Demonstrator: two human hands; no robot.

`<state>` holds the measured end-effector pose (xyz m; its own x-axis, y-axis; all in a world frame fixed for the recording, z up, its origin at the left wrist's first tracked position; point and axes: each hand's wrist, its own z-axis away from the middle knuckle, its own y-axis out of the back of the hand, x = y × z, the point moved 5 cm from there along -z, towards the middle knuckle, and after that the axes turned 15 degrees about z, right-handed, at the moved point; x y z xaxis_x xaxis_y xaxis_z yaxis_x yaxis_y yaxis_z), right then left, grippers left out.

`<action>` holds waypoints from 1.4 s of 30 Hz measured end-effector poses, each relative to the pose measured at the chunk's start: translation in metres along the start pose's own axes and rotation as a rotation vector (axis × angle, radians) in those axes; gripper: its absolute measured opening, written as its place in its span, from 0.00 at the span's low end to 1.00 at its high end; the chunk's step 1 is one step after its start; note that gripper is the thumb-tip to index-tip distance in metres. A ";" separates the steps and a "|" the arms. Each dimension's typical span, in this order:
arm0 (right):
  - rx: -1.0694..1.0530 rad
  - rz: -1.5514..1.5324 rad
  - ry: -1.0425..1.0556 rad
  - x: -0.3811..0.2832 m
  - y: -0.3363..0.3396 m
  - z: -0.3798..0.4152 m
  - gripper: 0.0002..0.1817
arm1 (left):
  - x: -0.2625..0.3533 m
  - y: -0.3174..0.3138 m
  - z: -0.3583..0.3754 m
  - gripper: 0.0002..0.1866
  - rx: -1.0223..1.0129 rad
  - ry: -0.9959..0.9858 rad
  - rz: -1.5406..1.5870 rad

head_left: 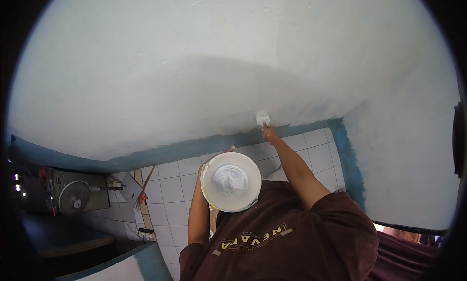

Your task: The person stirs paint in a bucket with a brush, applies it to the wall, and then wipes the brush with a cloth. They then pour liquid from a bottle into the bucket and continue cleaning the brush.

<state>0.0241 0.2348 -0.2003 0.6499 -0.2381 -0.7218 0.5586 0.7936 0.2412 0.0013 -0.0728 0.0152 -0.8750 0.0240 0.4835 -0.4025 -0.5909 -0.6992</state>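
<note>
The left hand (230,149) grips the far rim of a tilted paint bucket (231,181), only fingertips showing above it. To its right, the right hand (269,133) is closed on a brush (262,118), which points up from the fist, its bristles touching the white wall (194,62) just above the blue band (185,148).

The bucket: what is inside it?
The bucket, held up by the left hand, holds white paint with swirl marks. How deep it goes cannot be seen; the bucket also covers most of that hand.
</note>
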 end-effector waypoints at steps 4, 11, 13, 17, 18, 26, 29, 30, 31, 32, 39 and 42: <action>0.055 -0.118 0.171 -0.051 0.006 0.023 0.24 | 0.000 -0.008 -0.001 0.25 0.197 0.131 -0.102; 0.168 -0.112 0.657 -0.200 0.081 0.235 0.26 | 0.001 -0.008 -0.019 0.20 0.286 0.396 -0.141; 0.227 -0.146 0.820 -0.220 0.081 0.239 0.26 | -0.007 0.003 -0.019 0.19 0.205 0.251 -0.071; 0.485 0.009 0.883 -0.195 0.064 0.182 0.29 | -0.006 0.007 -0.022 0.18 0.137 0.091 0.019; 0.580 0.094 0.924 -0.176 0.057 0.154 0.29 | -0.007 0.014 -0.025 0.18 0.136 0.091 0.010; 0.244 0.352 0.072 0.007 0.004 0.000 0.32 | -0.007 0.029 -0.021 0.19 0.064 0.064 0.046; 0.185 0.035 0.217 -0.045 0.013 0.018 0.27 | 0.000 -0.017 -0.003 0.31 0.232 0.019 -0.243; 0.102 -0.136 0.206 -0.078 0.020 0.064 0.26 | -0.007 -0.007 -0.003 0.31 0.228 0.023 -0.237; 0.112 -0.128 0.268 -0.101 0.029 0.099 0.26 | -0.012 0.005 -0.008 0.23 0.101 -0.033 -0.055; 0.124 -0.120 0.333 -0.122 0.039 0.128 0.27 | -0.010 0.013 -0.015 0.17 -0.027 -0.090 0.127; 0.410 -0.019 0.815 -0.193 0.058 0.217 0.29 | -0.016 0.038 -0.039 0.15 0.137 0.219 0.023; 0.610 0.113 0.870 -0.150 0.034 0.146 0.29 | -0.014 0.015 -0.026 0.17 0.095 0.152 0.160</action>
<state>0.0213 0.2161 0.0111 0.2572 0.4921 -0.8317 0.8381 0.3148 0.4454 0.0003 -0.0608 -0.0158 -0.9590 0.0412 0.2805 -0.2347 -0.6704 -0.7039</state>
